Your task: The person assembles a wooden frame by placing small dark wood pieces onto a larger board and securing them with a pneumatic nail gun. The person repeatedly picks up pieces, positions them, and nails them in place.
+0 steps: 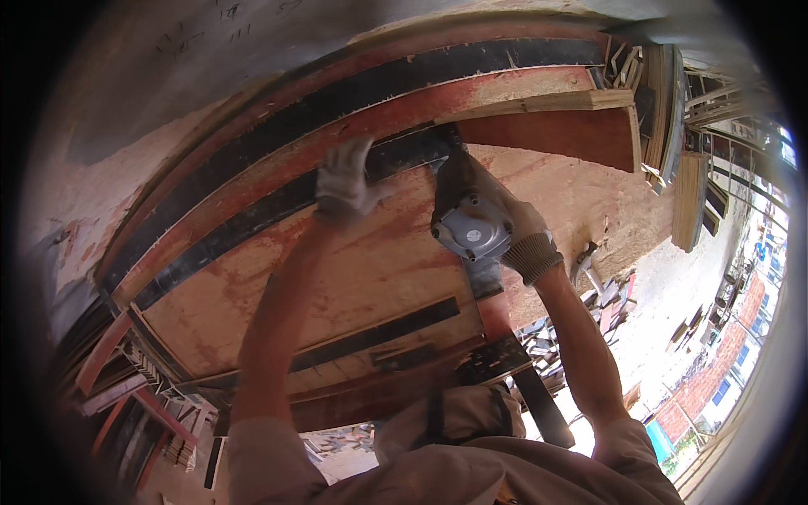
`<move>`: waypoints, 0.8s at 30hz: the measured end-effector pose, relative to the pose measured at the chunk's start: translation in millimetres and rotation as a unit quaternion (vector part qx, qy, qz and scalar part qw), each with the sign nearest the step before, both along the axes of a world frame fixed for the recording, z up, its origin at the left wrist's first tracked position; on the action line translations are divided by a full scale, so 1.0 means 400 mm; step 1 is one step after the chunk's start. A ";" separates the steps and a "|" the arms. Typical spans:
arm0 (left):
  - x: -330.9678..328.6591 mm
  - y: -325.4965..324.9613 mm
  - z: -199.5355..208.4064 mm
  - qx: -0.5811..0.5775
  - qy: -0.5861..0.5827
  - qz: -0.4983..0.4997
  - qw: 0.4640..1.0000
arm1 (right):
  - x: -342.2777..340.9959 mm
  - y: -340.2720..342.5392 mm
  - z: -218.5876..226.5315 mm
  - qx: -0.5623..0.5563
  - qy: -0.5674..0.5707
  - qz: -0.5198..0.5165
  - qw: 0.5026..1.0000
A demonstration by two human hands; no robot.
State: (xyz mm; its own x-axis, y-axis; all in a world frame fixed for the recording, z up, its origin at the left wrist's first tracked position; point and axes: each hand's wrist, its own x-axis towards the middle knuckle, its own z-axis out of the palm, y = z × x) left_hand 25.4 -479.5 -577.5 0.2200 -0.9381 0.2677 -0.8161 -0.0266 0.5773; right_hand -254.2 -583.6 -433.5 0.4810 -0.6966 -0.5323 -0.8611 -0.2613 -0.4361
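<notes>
My right hand (528,240), in a pale knitted glove, is wrapped round a power tool that looks like a nail gun (474,229), its round grey bolted cap toward me. The tool's far end meets a black board strip (412,153) on the big wooden panel (370,244). My left hand (343,181), also gloved and a little blurred, is over that same strip to the left of the tool. Its fingers are stretched out and it holds nothing. The right fingers are mostly hidden behind the tool.
Long red and black strips (353,84) line the far side. A red board (555,135) stands at the panel's far right. A hammer (584,261) lies on the right side of the panel. Stacked boards (690,198) and scattered wood offcuts (614,307) are further right.
</notes>
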 end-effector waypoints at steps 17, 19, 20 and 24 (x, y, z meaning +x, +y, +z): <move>0.076 0.033 -0.082 0.026 0.013 0.001 1.000 | 0.012 0.010 -0.011 0.022 -0.007 -0.018 1.000; 0.074 0.032 -0.093 0.012 0.022 0.007 1.000 | 0.009 0.008 -0.015 0.027 -0.023 -0.028 0.999; 0.072 0.032 -0.098 0.006 0.031 0.009 0.999 | 0.008 0.007 -0.016 0.035 -0.034 -0.033 0.998; 0.072 0.030 -0.096 0.015 0.029 0.014 0.999 | 0.011 0.003 -0.014 0.053 -0.066 -0.045 0.995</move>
